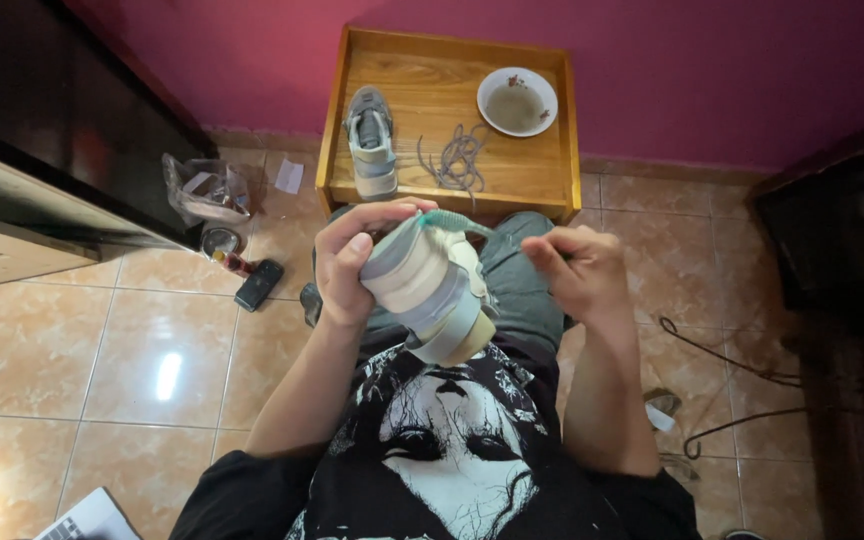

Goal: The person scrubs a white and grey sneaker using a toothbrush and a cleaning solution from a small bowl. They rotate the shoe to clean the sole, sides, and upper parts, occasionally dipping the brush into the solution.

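Glossy tan floor tiles [42, 350] and a magenta wall are framing the scene, with a low wooden tray table [552, 120] sitting at upper centre. At mid-frame the left hand [352, 262] is wrapping closed around a grey and cream sneaker [430, 290], thumb and fingers clamping its upper end. Just right of it, the right hand [577, 270] is pinching a teal shoelace [452, 222] running across to the shoe, fingers curled tight. On the table are lying a second sneaker [372, 140], a loose grey lace [457, 158] and a white bowl [517, 101].
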